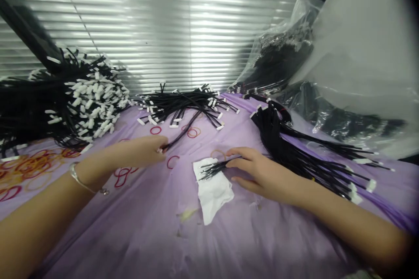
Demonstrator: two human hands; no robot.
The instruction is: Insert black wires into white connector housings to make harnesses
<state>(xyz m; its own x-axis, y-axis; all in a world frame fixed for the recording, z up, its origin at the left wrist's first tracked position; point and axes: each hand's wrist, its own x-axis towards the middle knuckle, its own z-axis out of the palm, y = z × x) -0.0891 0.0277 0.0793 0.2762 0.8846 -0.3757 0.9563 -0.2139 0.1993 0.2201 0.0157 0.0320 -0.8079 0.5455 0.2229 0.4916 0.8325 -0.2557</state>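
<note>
My left hand (144, 150), with a silver bracelet at the wrist, reaches across the purple table cover (147, 226). Its fingertips are pinched on the end of a black wire (178, 137) from the middle pile of black wires with white connectors (186, 104). My right hand (255, 170) rests on the cover, its fingers closed around a small bundle of black wires (214, 168). The bundle's ends lie over a crumpled white paper (212, 192). A long sheaf of black wires (294, 148) runs just behind my right hand.
A large heap of wires with white connectors (81, 100) lies at the left. Red and orange rubber bands (32, 168) are scattered on the cover. Clear plastic bags of more wires (327, 87) fill the right side. Window blinds (180, 22) stand behind.
</note>
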